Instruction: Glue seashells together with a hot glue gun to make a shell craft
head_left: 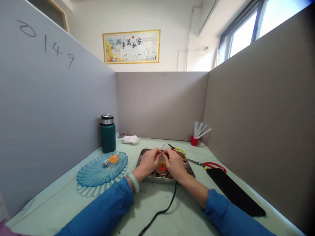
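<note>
Over a metal tray [155, 179], my left hand [149, 161] and my right hand [174, 163] meet at the fingertips. Both are closed in a pinch, and whatever lies between the fingers is too small to make out. A short white stick [162, 146] shows just beyond the fingertips; I cannot tell whether it is held. Below my hands, a round amber-coloured device [161, 167] with a glowing red light sits in the tray, partly hidden. Other small things in the tray are mostly covered by my hands.
A blue shell-shaped plate [95, 170] holds an orange piece and a grey piece, with a green flask [107, 137] behind it. Red-handled scissors [206, 164], yellow-handled pliers [180, 150], a black strip [235, 191] and a red cup [194, 141] of white sticks stand right. A black cord [159, 212] runs frontward.
</note>
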### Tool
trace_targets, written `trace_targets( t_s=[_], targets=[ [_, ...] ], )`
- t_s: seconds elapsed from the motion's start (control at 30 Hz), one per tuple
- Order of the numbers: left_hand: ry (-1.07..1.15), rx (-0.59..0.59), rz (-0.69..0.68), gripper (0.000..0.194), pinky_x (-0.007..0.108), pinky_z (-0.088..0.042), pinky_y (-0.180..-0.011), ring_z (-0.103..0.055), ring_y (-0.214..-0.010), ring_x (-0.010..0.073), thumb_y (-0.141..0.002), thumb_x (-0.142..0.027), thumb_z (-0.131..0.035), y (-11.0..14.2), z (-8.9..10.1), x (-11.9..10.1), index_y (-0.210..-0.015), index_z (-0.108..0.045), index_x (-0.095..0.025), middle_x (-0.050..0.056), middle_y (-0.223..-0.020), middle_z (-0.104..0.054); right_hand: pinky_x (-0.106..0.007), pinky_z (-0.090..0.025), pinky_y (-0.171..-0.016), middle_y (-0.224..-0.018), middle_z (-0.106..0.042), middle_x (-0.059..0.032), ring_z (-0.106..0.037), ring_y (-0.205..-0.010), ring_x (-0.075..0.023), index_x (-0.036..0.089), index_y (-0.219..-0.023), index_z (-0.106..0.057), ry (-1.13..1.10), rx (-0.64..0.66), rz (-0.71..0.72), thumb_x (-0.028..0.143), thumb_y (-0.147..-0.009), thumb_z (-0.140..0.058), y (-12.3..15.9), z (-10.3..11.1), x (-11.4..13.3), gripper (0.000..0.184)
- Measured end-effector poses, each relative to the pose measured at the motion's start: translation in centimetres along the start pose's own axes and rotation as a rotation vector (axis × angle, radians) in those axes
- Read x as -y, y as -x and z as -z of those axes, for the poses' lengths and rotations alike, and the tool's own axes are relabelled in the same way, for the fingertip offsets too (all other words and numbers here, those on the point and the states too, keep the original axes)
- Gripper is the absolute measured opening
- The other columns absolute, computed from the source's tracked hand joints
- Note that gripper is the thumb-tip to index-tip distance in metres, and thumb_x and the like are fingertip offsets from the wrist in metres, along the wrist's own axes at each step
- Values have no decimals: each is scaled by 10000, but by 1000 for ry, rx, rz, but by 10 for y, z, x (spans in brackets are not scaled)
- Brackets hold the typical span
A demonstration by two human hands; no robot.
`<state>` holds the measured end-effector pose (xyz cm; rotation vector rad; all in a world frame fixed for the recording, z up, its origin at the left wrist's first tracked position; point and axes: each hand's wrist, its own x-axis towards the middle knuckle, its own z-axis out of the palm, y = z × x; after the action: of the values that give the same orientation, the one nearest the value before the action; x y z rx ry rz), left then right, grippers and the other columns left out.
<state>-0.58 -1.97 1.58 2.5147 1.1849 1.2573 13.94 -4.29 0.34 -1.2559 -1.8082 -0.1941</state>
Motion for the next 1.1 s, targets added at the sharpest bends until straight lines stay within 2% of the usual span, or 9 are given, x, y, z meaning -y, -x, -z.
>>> trace_targets(
  t_s=[1.1],
  targets=[
    [6, -1, -24, 166, 235, -415, -671, -595, -729, 152, -855, -232, -453, -1, 0, 0, -881, -610, -185, 41, -817, -671, -255, -365, -669, -791, -615, -44, -543, -753, -166, 171, -817, -563, -5, 12, -13, 200, -863, -453, -2, 0, 1, 123]
  ],
)
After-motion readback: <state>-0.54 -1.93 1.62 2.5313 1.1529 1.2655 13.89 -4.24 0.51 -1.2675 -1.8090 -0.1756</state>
